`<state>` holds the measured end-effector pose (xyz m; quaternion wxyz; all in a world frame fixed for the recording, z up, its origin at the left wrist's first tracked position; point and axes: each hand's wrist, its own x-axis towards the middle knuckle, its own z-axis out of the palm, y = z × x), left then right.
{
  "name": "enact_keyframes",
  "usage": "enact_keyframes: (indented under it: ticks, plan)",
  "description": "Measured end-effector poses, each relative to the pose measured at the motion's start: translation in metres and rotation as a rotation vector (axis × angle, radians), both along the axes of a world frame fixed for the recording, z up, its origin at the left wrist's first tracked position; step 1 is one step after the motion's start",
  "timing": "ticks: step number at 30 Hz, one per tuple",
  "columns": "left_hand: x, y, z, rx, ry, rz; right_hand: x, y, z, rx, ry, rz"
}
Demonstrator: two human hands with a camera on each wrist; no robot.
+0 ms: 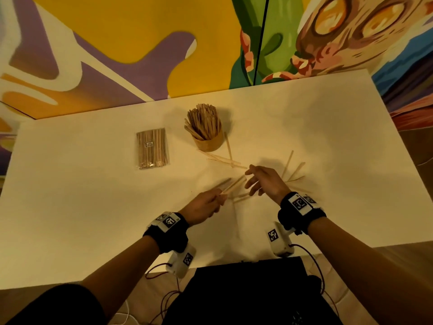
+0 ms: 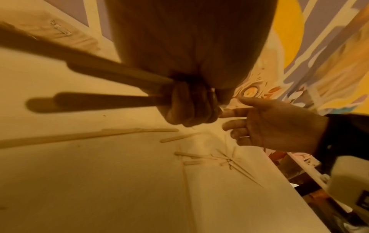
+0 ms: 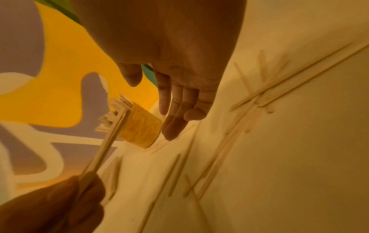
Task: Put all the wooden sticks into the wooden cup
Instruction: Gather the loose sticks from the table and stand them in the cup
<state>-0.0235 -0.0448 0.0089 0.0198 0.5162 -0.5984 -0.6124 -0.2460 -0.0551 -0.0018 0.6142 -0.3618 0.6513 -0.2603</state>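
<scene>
A round wooden cup (image 1: 209, 141) packed with upright sticks stands at the back middle of the white table (image 1: 93, 207); it also shows in the right wrist view as the cup (image 3: 140, 128). My left hand (image 1: 206, 205) grips a small bundle of wooden sticks (image 1: 230, 186), seen close as the held sticks (image 2: 103, 88). My right hand (image 1: 262, 181) hovers just right of it with straight, spread fingers (image 3: 173, 110) and holds nothing. Loose sticks (image 1: 225, 159) lie near the cup, more loose sticks (image 1: 294, 172) fan out right of my right hand, and others lie under both hands.
A sealed clear packet of sticks (image 1: 152, 148) lies left of the cup. A painted wall (image 1: 140, 43) rises behind the table's far edge. The table's near edge runs just past my wrists, with a dark lap (image 1: 246, 289) and red cables below.
</scene>
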Motion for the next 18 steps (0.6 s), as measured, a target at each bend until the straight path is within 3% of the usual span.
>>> enact_keyframes:
  ticks: [5, 10, 18]
  plan:
    - [-0.010, 0.001, -0.003, -0.194, -0.172, -0.201, 0.035, 0.001, 0.014, -0.063, -0.002, 0.235]
    - [-0.008, 0.002, -0.009, -0.293, -0.301, -0.186, 0.041, 0.002, 0.014, -0.094, -0.016, 0.355]
    - [-0.015, -0.001, -0.012, -0.441, -0.336, -0.120, 0.049, 0.004, 0.012, -0.037, -0.191, 0.207]
